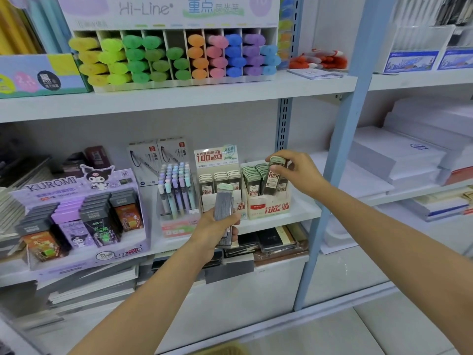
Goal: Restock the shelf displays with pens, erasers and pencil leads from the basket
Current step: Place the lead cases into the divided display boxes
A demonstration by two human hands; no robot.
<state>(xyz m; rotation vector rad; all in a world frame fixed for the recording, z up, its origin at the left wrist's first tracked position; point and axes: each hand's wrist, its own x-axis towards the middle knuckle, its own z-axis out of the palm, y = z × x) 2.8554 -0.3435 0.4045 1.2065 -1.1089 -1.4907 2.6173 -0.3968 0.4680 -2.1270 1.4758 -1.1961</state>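
My left hand [215,228] grips a small stack of pencil lead cases [224,210] with pale green caps, held upright in front of the middle shelf. My right hand [294,170] pinches one lead case [275,176] by its green cap, just above the right-hand 0.7 lead display box [268,204], which holds several cases. Beside it on the left stands the 0.5 lead display box [220,198], partly filled. The basket [222,349] shows only as a yellowish edge at the bottom of the frame.
A pastel mechanical pencil display [176,193] and a purple Kuromi lead display [76,213] stand left of the boxes. Highlighters [174,57] fill the upper shelf. A blue shelf upright [337,149] rises at the right, with white paper reams [399,160] beyond. Notebooks [268,242] lie below.
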